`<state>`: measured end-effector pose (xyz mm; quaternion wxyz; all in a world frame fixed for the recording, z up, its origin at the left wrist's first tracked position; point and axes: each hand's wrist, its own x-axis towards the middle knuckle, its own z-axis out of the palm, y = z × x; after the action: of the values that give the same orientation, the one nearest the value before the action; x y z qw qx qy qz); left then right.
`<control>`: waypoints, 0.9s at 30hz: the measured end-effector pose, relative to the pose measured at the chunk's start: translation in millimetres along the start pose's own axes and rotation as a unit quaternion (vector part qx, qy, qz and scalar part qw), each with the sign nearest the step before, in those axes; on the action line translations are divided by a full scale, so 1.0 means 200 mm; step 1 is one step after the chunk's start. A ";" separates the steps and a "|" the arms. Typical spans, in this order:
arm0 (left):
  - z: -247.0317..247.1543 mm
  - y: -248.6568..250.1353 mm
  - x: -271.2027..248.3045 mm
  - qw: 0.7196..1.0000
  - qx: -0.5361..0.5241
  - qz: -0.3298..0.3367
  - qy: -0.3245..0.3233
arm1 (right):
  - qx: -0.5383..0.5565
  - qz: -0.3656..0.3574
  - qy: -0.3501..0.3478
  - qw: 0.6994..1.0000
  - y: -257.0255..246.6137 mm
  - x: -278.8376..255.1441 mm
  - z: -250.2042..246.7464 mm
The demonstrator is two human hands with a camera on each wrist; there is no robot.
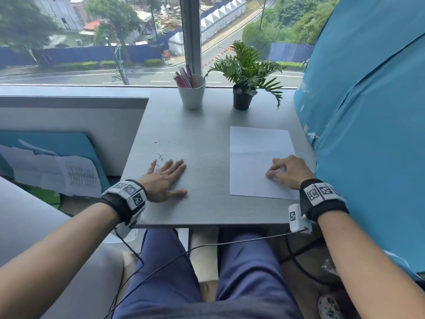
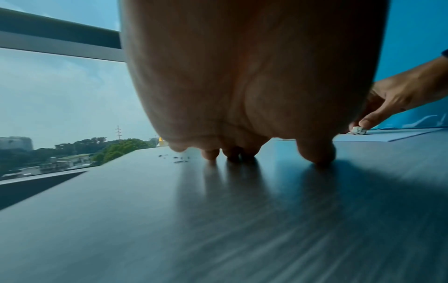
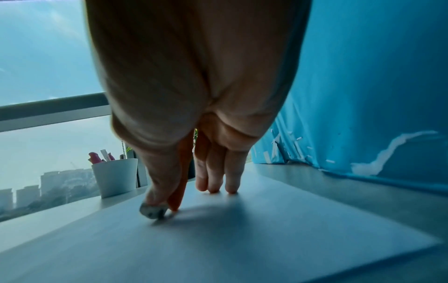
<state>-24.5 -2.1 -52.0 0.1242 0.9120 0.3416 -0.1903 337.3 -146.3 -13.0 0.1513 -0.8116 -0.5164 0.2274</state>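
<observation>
Our left hand (image 1: pixel 164 178) lies flat on the grey table (image 1: pixel 207 210), fingers spread and relaxed, holding nothing. Dark crumbs (image 1: pixel 159 155) sit just beyond it. A pen cup (image 1: pixel 192 93) and a potted plant (image 1: pixel 247 72) stand at the far edge. To the right, our right hand (image 1: pixel 287 171) pinches a small white eraser (image 2: pixel 359 130) against the paper sheet (image 1: pixel 253 143).

A yellow M stands on the red street sign (image 1: pixel 167 54) outside (printed sheets (image 1: pixel 78 174) unreadable).

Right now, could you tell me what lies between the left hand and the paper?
Only bare table between left hand and paper, in the head view.
</observation>
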 end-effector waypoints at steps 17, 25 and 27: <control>0.09 0.00 -0.19 0.991 0.064 0.114 0.016 | -0.018 -0.008 0.095 0.995 0.19 -0.53 0.27; 0.00 -0.08 -0.16 0.994 0.102 -0.013 0.034 | -0.036 -0.015 0.155 0.987 0.22 -0.56 0.33; 0.03 0.07 -0.18 0.988 0.121 0.085 0.046 | -0.039 -0.036 0.164 0.985 0.20 -0.58 0.33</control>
<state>-41.9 -35.3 -40.0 0.0123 0.9539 0.2424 -0.1765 291.9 -267.8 -64.6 0.2101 -0.8239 -0.5223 0.0653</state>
